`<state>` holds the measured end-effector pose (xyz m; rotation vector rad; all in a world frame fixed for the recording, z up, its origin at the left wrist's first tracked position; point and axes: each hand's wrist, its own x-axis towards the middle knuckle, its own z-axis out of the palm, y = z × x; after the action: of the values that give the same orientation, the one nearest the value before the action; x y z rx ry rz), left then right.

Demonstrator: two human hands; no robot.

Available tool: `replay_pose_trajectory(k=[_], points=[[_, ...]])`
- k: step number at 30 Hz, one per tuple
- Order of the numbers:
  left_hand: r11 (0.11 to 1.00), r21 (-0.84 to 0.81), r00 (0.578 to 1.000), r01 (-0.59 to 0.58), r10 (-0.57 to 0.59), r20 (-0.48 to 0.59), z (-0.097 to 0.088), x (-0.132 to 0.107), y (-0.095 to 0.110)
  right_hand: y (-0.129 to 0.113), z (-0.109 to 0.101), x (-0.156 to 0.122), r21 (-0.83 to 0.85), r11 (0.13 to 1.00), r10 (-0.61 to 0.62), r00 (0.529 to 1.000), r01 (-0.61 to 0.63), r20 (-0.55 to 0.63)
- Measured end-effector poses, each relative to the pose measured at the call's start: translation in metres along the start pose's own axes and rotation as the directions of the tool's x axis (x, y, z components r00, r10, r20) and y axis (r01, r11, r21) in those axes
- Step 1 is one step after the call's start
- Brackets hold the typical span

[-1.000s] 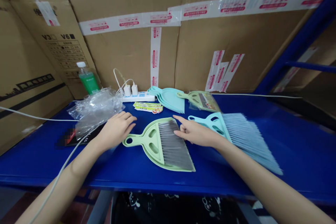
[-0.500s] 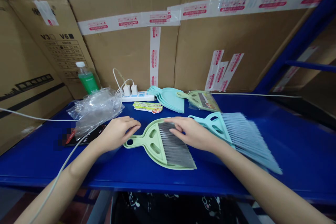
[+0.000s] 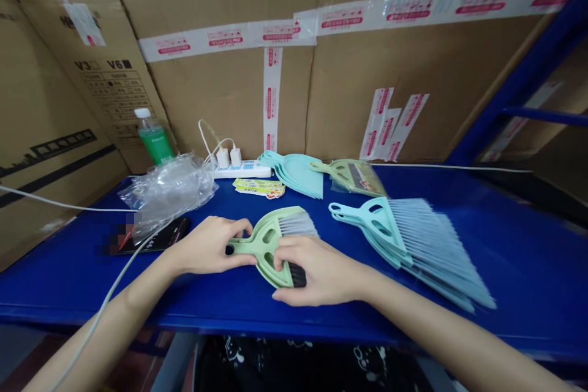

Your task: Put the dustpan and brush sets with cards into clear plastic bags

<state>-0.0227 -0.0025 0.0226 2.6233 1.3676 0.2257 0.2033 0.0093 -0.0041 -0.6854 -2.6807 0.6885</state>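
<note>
A pale green hand brush with grey bristles lies in a matching green dustpan [image 3: 269,237] on the blue table [image 3: 505,239]. My left hand [image 3: 211,248] is closed round the green handle at its ringed end. My right hand [image 3: 316,269] lies over the bristles and the pan's near edge, fingers curled on them, hiding most of the bristles. To the right lies a stack of light blue brushes [image 3: 413,239], untouched.
At the back stand stacked light blue dustpans [image 3: 298,173], a bagged green set [image 3: 353,176], printed cards [image 3: 260,187], a white power strip [image 3: 239,166] and a green bottle [image 3: 154,138]. Crumpled clear plastic [image 3: 168,187] and a phone [image 3: 156,237] lie left. Cardboard boxes [image 3: 367,73] wall the rear.
My left hand has slid right and closed on the green handle. My right hand has moved down from the bristle tops to cover the bristles and the pan's front edge.
</note>
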Motion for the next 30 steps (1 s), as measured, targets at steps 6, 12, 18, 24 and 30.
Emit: replay_pose_trajectory(k=[6, 12, 18, 24, 30], points=[[1.0, -0.018, 1.0, -0.004, 0.004, 0.009, 0.0009, 0.0012, 0.0012, -0.0041, 0.001, -0.0005, 0.006, 0.999, 0.034, 0.998, -0.033, -0.044], [1.0, -0.019, 1.0, -0.004, 0.004, 0.011, 0.002, 0.0027, 0.0015, -0.0041, 0.0, -0.0008, 0.019, 0.997, 0.08, 0.992, -0.079, -0.092], [1.0, -0.024, 1.0, -0.019, 0.02, 0.006, 0.0026, 0.0029, 0.0011, -0.0058, -0.0001, -0.0011, -0.015, 0.996, 0.088, 0.991, -0.09, -0.101], [0.999, -0.031, 1.0, -0.014, 0.015, 0.013, 0.0025, 0.0033, 0.001, -0.0076, 0.003, -0.001, -0.045, 0.994, 0.093, 0.985, -0.1, -0.149], [0.999, -0.044, 1.0, -0.017, 0.017, 0.004, 0.0022, 0.0041, 0.0019, -0.0077, 0.0051, -0.0014, -0.07, 0.994, 0.073, 0.977, -0.088, -0.198]])
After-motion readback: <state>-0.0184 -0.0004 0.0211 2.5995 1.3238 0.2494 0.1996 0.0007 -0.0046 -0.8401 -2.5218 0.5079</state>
